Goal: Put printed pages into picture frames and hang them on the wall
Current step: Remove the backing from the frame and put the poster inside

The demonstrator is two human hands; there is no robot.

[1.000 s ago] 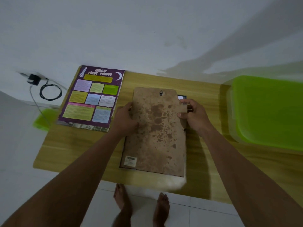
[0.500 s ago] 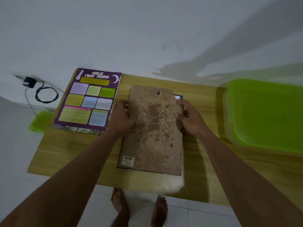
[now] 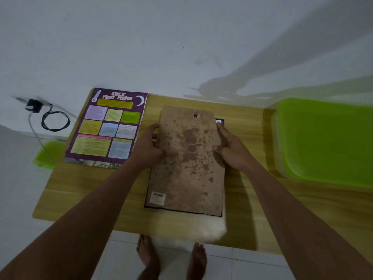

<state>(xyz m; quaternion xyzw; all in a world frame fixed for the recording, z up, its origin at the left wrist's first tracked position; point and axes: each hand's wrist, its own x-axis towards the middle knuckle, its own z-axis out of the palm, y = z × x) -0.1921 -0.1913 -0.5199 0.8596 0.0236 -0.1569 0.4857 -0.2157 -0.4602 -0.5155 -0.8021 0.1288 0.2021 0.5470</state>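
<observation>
A stained brown backing board (image 3: 187,164) with a small metal hanger near its top lies over a black picture frame (image 3: 221,121) that sits face down on the wooden table (image 3: 84,190). My left hand (image 3: 149,147) grips the board's left edge, thumb on top. At the right edge my right hand (image 3: 230,147) holds the board the same way. The board sits slightly askew, so the frame's top right corner and bottom edge show. A purple printed page (image 3: 109,128) with coloured boxes rests on a stack at the table's back left.
A green-lidded plastic box (image 3: 327,140) fills the table's right side. A black charger with coiled cable (image 3: 54,120) lies on the white floor at left, beside a small green lid (image 3: 46,153). A white wall rises behind the table. My bare feet stand below the front edge.
Both hands have slid a little along the board's edges, and the board has shifted slightly over the frame. The view has moved a bit closer.
</observation>
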